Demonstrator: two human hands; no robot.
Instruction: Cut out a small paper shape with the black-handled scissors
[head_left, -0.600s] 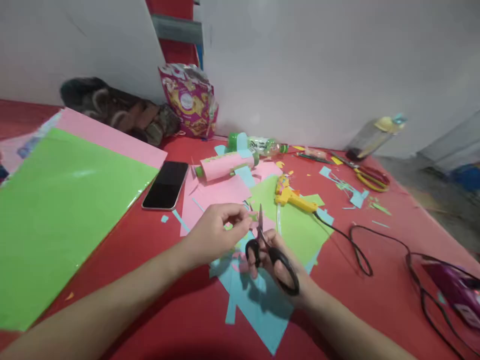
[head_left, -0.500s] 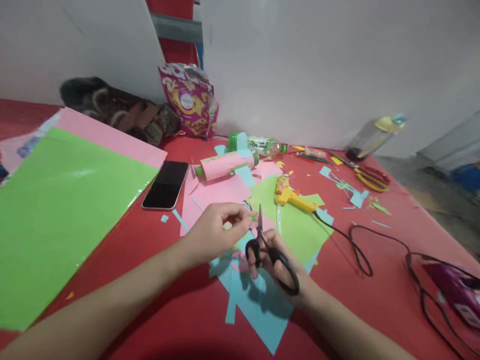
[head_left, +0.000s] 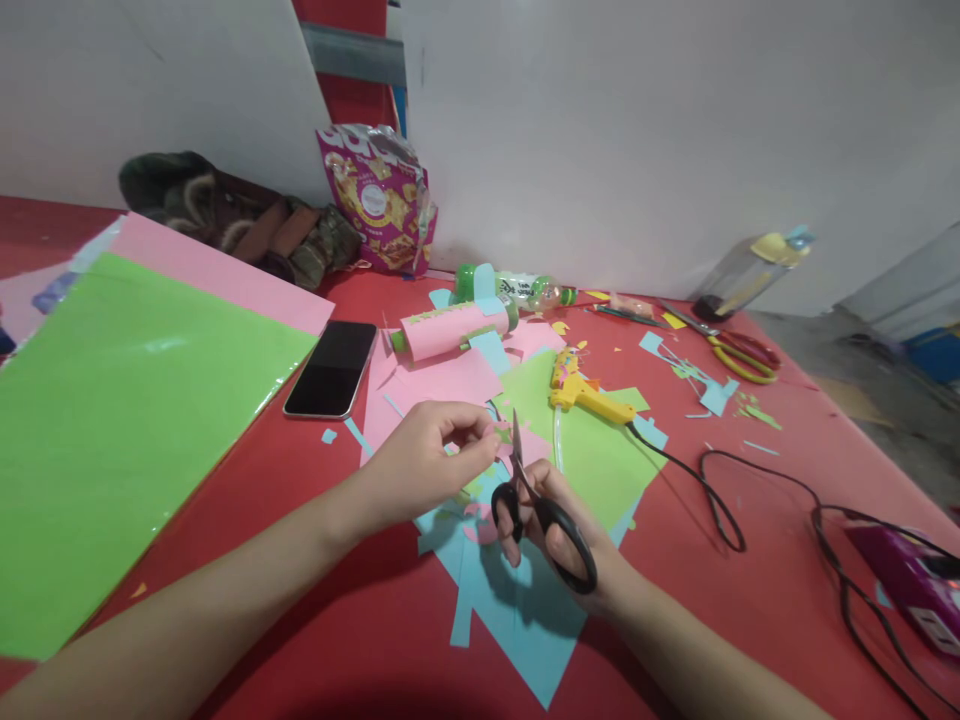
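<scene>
Between the thumb and fingers of my left hand [head_left: 435, 455] is a small piece of pink paper with a bit of green on it [head_left: 504, 436]. My right hand [head_left: 555, 520] grips black-handled scissors [head_left: 568, 545], fingers through the loops. The blades point up and away, narrowly apart, right beside the paper piece; whether they touch it I cannot tell. Under both hands lie blue paper sheets [head_left: 517, 620] and pink scraps [head_left: 480, 523]. Just beyond is a pink paper-wrapped roll [head_left: 450, 332] with small green shapes along its top.
A yellow glue gun [head_left: 592, 400] rests on green paper, its black cord [head_left: 720, 500] trailing right. A phone [head_left: 331, 370] and large green sheet [head_left: 150, 400] lie left. Behind are a snack bag [head_left: 382, 205] and green bottle [head_left: 517, 290]. Yellow-handled scissors [head_left: 742, 360] lie far right.
The scissors' tip has shifted slightly left, and the small paper piece has turned a little in my left hand. Both hands otherwise stay nearly in place.
</scene>
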